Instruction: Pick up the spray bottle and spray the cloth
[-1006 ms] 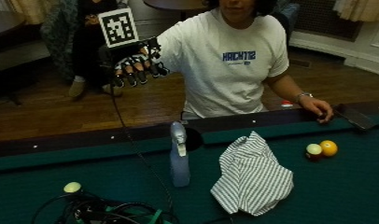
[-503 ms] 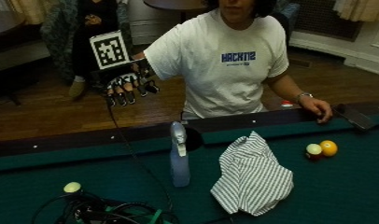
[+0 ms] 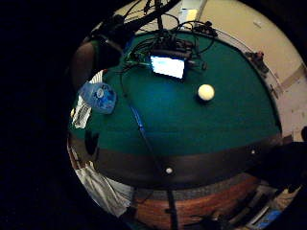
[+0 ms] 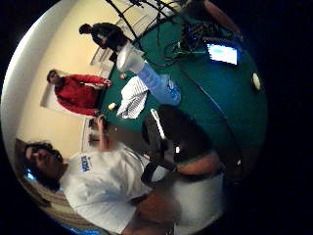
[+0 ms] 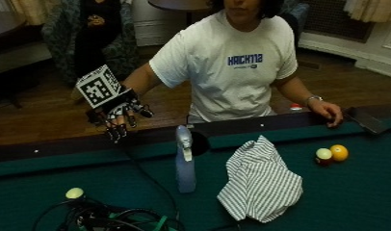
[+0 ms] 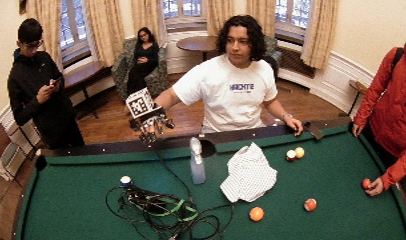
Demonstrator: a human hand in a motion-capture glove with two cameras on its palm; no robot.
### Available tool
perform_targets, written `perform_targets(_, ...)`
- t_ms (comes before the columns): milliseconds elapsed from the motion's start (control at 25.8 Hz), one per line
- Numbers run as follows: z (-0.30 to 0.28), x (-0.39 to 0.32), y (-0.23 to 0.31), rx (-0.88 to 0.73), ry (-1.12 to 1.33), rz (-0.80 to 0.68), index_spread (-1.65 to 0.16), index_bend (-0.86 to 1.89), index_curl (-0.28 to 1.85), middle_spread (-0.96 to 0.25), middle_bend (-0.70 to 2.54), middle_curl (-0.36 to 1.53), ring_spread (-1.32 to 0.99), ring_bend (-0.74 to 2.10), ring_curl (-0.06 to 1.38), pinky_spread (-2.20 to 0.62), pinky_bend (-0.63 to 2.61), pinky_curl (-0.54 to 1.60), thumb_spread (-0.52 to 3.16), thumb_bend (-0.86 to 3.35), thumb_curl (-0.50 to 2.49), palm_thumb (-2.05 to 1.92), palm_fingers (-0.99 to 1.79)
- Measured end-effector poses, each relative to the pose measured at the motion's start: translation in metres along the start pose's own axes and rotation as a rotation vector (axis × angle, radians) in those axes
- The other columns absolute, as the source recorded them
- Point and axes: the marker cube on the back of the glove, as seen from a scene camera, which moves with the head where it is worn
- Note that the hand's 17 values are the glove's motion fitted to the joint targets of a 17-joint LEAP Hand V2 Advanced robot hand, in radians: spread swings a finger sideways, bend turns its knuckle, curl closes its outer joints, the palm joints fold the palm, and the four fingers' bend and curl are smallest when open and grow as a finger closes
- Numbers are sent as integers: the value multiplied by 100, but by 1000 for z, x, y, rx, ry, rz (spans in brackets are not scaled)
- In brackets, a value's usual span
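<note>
Black-gloved right hand [image 5: 118,115], centre left of frame: fingers relaxed, grasping nothing, above rail for reach. Spray bottle [image 5: 185,166]: upright, lower centre, ungrasped. Striped cloth [image 5: 259,180]: crumpled just right, ready as spray target.

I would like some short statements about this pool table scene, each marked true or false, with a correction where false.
1. The gloved right hand grips the spray bottle. False: it hovers over the table's rail, apart from the bottle, fingers hanging down and holding nothing.
2. The spray bottle stands upright on the green felt. True.
3. The striped cloth lies beside the bottle. True.
4. The bare left hand holds the cloth. False: it rests on the rail.
5. Two balls lie on the cloth. False: they lie on the felt beside it.
</note>
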Motion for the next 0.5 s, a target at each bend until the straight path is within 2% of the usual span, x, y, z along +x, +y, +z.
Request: perform_targets(503, 55, -9, 15, -25, -657, 52, -41, 12, 22, -10, 18, 28, -11, 44, 31, 14, 51, 33, 119, 8, 28, 54, 51)
